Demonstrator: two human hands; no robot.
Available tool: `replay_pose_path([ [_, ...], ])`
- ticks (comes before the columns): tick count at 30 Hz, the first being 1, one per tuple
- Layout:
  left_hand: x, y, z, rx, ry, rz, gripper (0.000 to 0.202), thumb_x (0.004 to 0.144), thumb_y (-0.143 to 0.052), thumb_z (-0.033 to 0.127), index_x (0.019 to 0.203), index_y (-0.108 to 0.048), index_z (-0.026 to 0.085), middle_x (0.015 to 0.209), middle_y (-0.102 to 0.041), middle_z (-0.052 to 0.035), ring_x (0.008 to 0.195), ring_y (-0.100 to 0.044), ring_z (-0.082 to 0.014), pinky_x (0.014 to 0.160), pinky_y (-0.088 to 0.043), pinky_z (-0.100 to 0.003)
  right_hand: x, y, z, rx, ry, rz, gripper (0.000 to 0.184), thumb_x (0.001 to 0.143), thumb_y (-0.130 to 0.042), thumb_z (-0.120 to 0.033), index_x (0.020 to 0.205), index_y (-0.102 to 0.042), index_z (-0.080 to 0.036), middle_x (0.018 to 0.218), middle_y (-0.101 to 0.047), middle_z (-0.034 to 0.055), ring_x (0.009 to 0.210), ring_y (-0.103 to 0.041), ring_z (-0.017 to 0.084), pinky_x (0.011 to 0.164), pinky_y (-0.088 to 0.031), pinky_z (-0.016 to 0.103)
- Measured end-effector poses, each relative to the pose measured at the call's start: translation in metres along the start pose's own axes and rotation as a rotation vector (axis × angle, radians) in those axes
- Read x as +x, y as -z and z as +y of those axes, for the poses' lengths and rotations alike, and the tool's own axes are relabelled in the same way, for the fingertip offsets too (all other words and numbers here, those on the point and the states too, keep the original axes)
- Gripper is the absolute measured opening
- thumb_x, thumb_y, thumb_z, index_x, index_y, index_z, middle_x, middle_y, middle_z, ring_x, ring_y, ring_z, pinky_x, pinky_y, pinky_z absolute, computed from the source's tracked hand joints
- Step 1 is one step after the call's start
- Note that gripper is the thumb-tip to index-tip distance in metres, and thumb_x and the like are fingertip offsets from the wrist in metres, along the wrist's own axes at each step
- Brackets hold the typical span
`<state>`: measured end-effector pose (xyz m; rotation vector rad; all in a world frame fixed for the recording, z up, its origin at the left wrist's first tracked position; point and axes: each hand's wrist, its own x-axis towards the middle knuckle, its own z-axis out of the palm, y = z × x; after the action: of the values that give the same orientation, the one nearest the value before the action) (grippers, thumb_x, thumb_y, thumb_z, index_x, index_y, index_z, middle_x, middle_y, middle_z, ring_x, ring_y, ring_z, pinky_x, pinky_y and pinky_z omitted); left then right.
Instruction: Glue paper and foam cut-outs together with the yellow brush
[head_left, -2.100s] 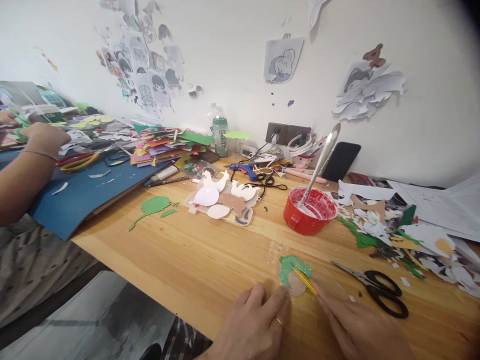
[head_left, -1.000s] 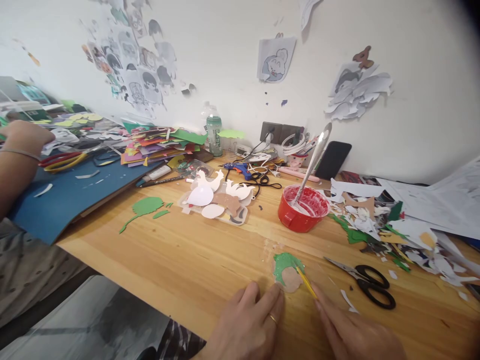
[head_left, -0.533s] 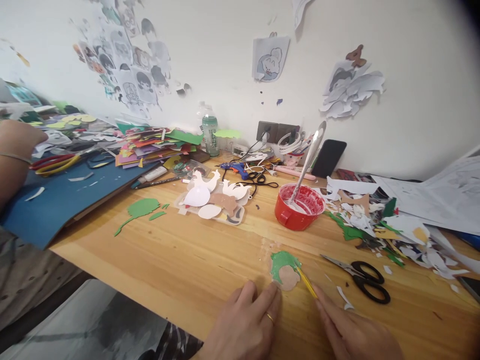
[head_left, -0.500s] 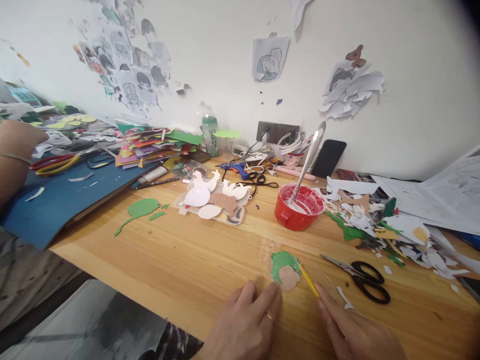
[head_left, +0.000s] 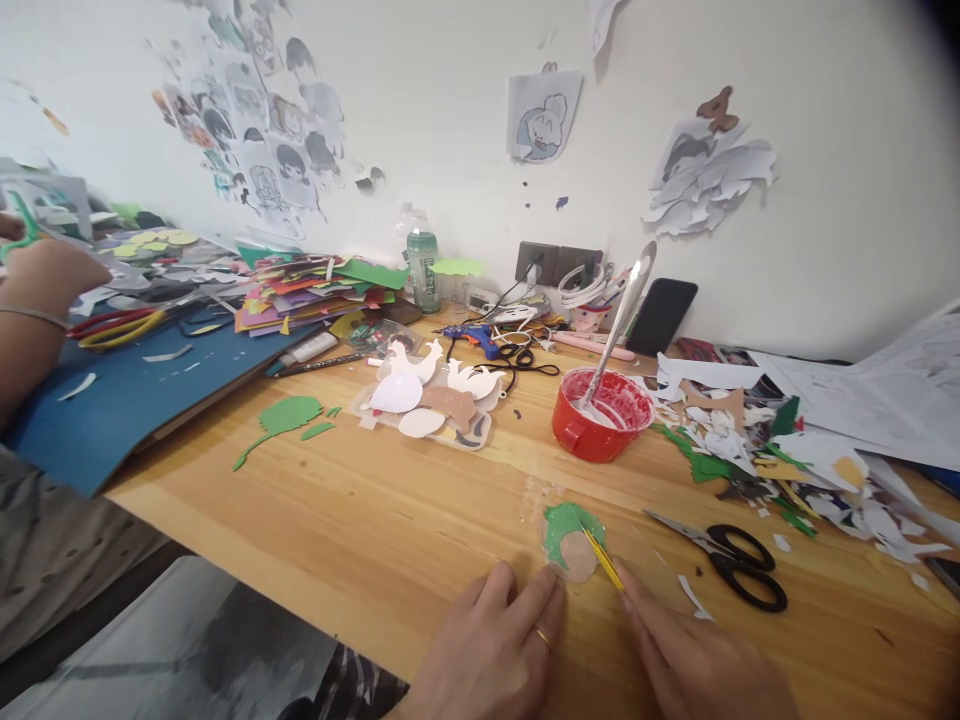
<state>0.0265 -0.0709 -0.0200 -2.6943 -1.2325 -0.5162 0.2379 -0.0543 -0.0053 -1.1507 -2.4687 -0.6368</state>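
My right hand point(head_left: 690, 640) pinches a thin yellow stick point(head_left: 606, 566). Its narrow tip rests on the green part of a small paper cutout point(head_left: 564, 522), which is green above and brownish-pink below and is dotted with white specks. My left hand point(head_left: 495, 640) lies on the wood with its fingers spread, fingertips at the cutout's lower left edge; a ring is on one finger. To the right lie black-handled scissors point(head_left: 739, 563), and behind the cutout stands a red pot point(head_left: 598, 440) with white residue inside and a spoon point(head_left: 621, 318) leaning in it.
A clear tray point(head_left: 480, 432) bears white and brown cutouts. Left of it lies a green leaf cutout point(head_left: 289, 415). Paper scraps point(head_left: 739, 430) heap at the right. At the far left, another person's arm point(head_left: 45, 290) reaches over a blue board point(head_left: 165, 385), holding green-handled scissors.
My right hand has moved left, taking the stick's tip from the cutout's right edge onto its green part. My left hand stays put. The other person's hand has risen, showing green handles.
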Motion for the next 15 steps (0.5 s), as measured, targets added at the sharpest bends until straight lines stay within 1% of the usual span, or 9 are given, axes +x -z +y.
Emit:
replay_pose_path([
  [2,0.0,0.0,0.0,0.003,0.003,-0.006,0.032,0.085,-0.044,0.014,0.116,-0.049,0.009,0.117,-0.053,-0.0061,0.07,-0.043,-0.0159,0.056,-0.045,-0.028,0.0,-0.002,0.0,0.0,0.001,-0.001,0.037,0.089,-0.03,-0.016,0.099,-0.064,-0.008,0.076,-0.069,0.0046,0.035,-0.051,0.008,0.046,-0.048,0.018],
  [3,0.0,0.0,0.0,0.004,0.003,-0.011,0.032,0.085,-0.043,0.014,0.116,-0.049,0.01,0.118,-0.053,-0.0064,0.07,-0.044,-0.0159,0.056,-0.045,-0.028,0.001,-0.002,0.001,0.001,0.015,-0.004,0.037,0.089,-0.03,-0.016,0.1,-0.064,-0.008,0.077,-0.069,0.0047,0.036,-0.052,0.008,0.047,-0.048,0.018],
  [7,-0.001,-0.002,0.0,0.006,0.01,-0.017,0.032,0.085,-0.043,0.014,0.116,-0.047,0.01,0.117,-0.053,-0.007,0.07,-0.044,-0.0152,0.055,-0.044,-0.028,0.007,0.0,0.003,0.024,0.082,-0.025,0.045,0.089,-0.021,-0.012,0.094,-0.065,-0.009,0.065,-0.068,0.0029,0.035,-0.052,0.008,0.045,-0.047,0.016],
  [10,-0.001,-0.003,0.001,-0.001,0.027,-0.003,0.031,0.085,-0.043,0.014,0.115,-0.048,0.011,0.116,-0.053,-0.0058,0.069,-0.044,-0.0153,0.055,-0.044,-0.028,0.011,0.004,0.003,0.06,0.04,0.015,0.04,0.089,-0.026,-0.015,0.088,-0.066,-0.011,0.067,-0.068,0.0027,0.042,-0.056,0.008,0.048,-0.048,0.016],
  [12,-0.001,-0.004,0.002,-0.009,0.034,0.009,0.03,0.084,-0.044,0.014,0.114,-0.05,0.011,0.117,-0.054,-0.0042,0.07,-0.043,-0.0156,0.055,-0.044,-0.028,0.011,0.005,0.003,0.086,0.052,0.008,0.039,0.089,-0.027,-0.014,0.086,-0.066,-0.014,0.065,-0.067,0.0015,0.045,-0.058,0.009,0.047,-0.047,0.016],
  [15,0.0,-0.004,0.002,-0.008,0.035,0.039,0.029,0.084,-0.045,0.015,0.112,-0.051,0.011,0.117,-0.054,-0.0023,0.07,-0.042,-0.016,0.055,-0.043,-0.028,0.009,0.003,0.003,0.098,0.128,-0.03,0.045,0.085,-0.02,-0.007,0.092,-0.065,-0.013,0.063,-0.067,0.0015,0.041,-0.055,0.008,0.045,-0.047,0.016],
])
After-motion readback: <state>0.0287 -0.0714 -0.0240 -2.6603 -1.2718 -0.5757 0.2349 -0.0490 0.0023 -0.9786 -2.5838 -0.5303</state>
